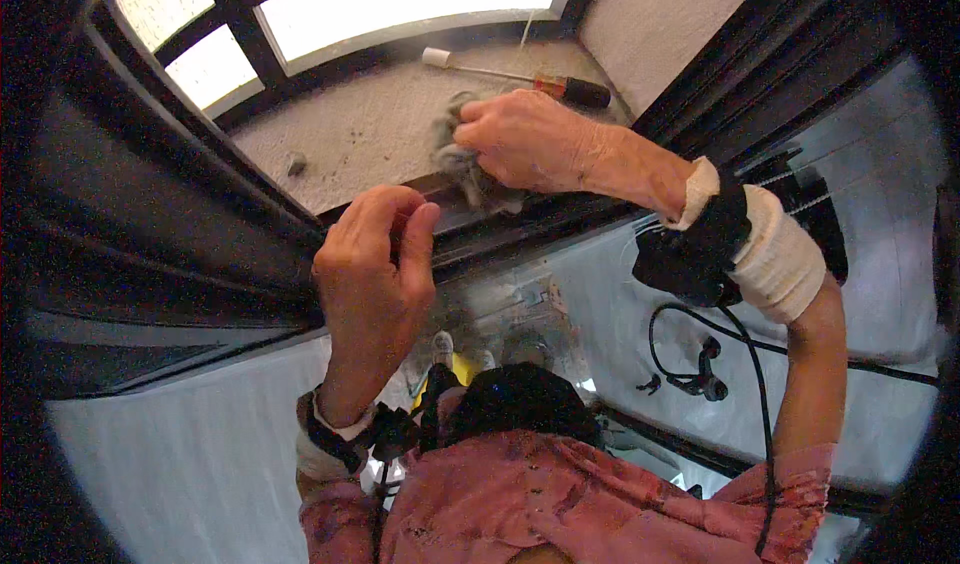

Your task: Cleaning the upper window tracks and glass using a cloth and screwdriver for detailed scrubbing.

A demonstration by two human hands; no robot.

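Note:
My right hand (532,144) grips a crumpled grey rag (454,132) against the pale, rough window sill (375,125), close to its dark front edge. The rag looks blurred. My left hand (379,249) is raised at the front edge of the sill, to the left of the rag. Its fingers are curled, with the thumb close to the fingertips; whether anything small is pinched there cannot be seen. Just beyond my right hand lies a screwdriver-like tool (517,77) with a thin metal shaft, a red-and-black handle and a white cylindrical end.
A small grey lump (296,164) rests on the sill's left part. Dark frame mouldings (247,219) border the window recess, with bright panes (420,8) behind. Below right, a black cable (757,406) hangs along my right arm. Shoes (444,345) show far below.

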